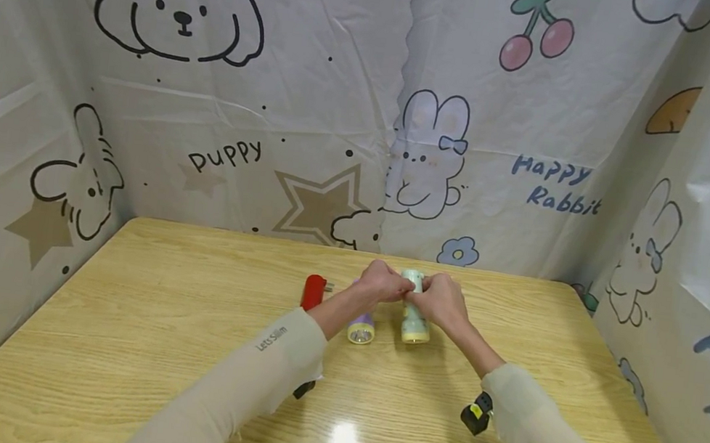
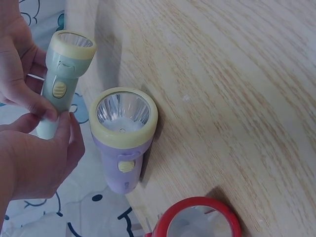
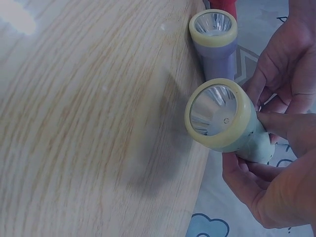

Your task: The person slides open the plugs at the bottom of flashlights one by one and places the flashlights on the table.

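Observation:
Both hands hold a mint-green flashlight [image 1: 414, 323] with a cream rim around its lens, its lens end toward the person. The left hand [image 1: 384, 282] pinches it near the tail, as the left wrist view shows. My right hand [image 1: 443, 301] grips the body from the other side, thumb beside the cream switch [image 2: 59, 89]. In the right wrist view its shadow falls apart from it on the table, so it appears lifted. A purple flashlight [image 2: 123, 170] with a cream rim lies left of it, partly behind the left forearm in the head view.
Left of the purple one lies a red flashlight [image 1: 314, 293] with metal prongs sticking out at its side, partly covered by the left arm. All are on a wood-grain table [image 1: 189, 290]. Printed cloth [image 1: 336, 102] stands around the back and sides. Black wrist gear [image 1: 476, 413] hangs by the right sleeve.

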A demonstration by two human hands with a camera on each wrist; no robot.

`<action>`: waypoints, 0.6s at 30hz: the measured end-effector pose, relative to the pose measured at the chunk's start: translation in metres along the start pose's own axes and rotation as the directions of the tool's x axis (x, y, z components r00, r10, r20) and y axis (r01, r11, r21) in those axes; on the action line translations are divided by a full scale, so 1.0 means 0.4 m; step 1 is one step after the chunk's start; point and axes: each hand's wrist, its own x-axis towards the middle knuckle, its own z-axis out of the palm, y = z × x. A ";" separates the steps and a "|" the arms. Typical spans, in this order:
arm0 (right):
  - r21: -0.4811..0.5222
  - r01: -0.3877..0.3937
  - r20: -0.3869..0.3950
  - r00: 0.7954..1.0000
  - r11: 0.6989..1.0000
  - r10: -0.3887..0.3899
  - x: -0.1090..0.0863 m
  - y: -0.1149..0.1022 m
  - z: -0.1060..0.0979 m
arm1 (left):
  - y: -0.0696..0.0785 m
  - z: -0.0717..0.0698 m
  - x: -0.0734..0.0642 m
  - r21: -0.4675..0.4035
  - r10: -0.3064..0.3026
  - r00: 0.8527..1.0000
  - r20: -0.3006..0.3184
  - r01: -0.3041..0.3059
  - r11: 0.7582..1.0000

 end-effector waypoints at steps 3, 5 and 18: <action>0.001 -0.006 0.004 1.000 1.000 0.006 -0.001 -0.002 -0.002 | 0.001 0.001 0.000 0.012 0.004 1.000 -0.001 -0.004 1.000; 0.003 -0.006 0.004 1.000 1.000 0.006 0.000 -0.002 -0.001 | 0.001 0.000 -0.001 0.013 0.009 1.000 0.000 -0.009 1.000; 0.013 0.024 -0.005 1.000 1.000 -0.024 -0.003 -0.003 -0.004 | -0.002 0.005 0.009 0.030 0.013 1.000 -0.018 -0.012 0.999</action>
